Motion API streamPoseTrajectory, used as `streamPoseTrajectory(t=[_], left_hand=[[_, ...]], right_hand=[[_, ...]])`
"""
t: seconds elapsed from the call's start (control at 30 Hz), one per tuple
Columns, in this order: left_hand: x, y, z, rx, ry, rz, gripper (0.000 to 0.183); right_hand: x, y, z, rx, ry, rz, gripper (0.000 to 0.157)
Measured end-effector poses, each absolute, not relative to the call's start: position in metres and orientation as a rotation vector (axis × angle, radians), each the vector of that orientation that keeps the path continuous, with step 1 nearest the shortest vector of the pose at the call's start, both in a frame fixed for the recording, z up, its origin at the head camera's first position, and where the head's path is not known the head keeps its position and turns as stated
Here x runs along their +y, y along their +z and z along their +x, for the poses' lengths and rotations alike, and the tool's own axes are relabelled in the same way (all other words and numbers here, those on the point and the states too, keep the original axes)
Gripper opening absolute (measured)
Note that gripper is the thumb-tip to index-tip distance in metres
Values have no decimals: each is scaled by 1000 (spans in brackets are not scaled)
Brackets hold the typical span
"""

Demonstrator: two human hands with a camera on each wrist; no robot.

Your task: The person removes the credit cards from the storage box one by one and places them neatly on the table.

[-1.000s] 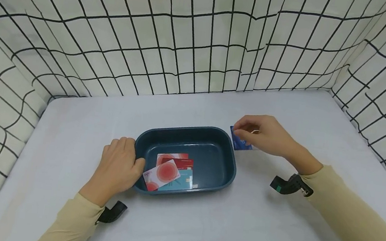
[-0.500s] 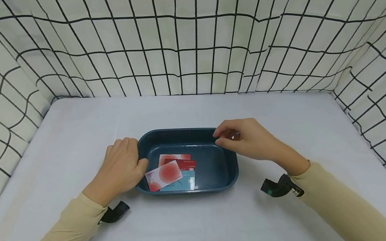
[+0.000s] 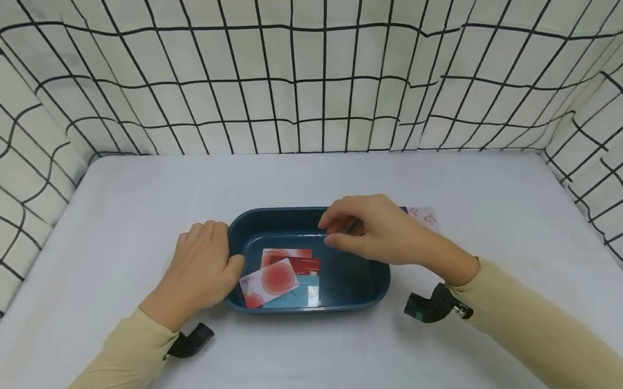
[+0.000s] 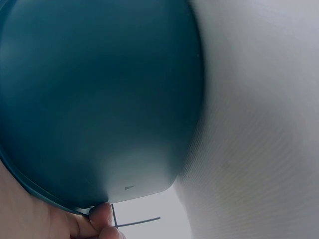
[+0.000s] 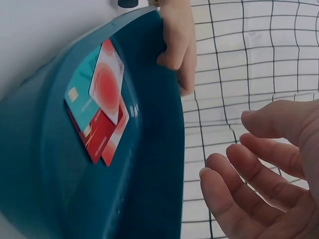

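A dark teal plastic tray (image 3: 352, 287) stands on the table, its outer wall (image 4: 99, 99) filling much of the left wrist view. My left hand (image 3: 197, 268) grips the tray's left rim, thumb on the near side. Inside, at the left end, several cards overlap: a white one with a red circle (image 3: 278, 278) on top, a teal card (image 3: 308, 293) and a red card (image 3: 310, 264) beneath. Over the tray's far right part hovers my right hand (image 3: 374, 228), fingers loosely bent with nothing between them. Behind it a floral card (image 3: 424, 217) with a dark blue part lies partly hidden.
The table (image 3: 371, 370) has a white cover. White walls with a black grid net (image 3: 305, 57) rise at the back and both sides. A black wrist camera (image 3: 432, 306) hangs under the right forearm, another camera (image 3: 191, 340) by the left wrist.
My right hand has moved left from the card beside the tray to over the tray, leaving that card on the table. The left hand keeps its hold on the rim.
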State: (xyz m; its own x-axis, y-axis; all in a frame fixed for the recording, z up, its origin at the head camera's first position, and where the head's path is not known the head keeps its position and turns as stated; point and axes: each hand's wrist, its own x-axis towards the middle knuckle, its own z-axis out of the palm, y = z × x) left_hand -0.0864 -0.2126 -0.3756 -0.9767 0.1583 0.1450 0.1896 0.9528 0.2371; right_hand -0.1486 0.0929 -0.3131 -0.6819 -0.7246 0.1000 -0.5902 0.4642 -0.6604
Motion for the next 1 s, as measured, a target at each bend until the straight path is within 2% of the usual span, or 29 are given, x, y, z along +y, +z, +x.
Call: streamPoseTrajectory(t=[0.43, 1.0], left_hand=[[-214, -378, -88, -2959, -385, -283, 16], [-216, -380, -87, -2972, -394, -281, 20]], right_hand=[[65, -316, -145, 2407, -1116, -1228, 25], [25, -327, -151, 2234, -1268, -1237, 21]])
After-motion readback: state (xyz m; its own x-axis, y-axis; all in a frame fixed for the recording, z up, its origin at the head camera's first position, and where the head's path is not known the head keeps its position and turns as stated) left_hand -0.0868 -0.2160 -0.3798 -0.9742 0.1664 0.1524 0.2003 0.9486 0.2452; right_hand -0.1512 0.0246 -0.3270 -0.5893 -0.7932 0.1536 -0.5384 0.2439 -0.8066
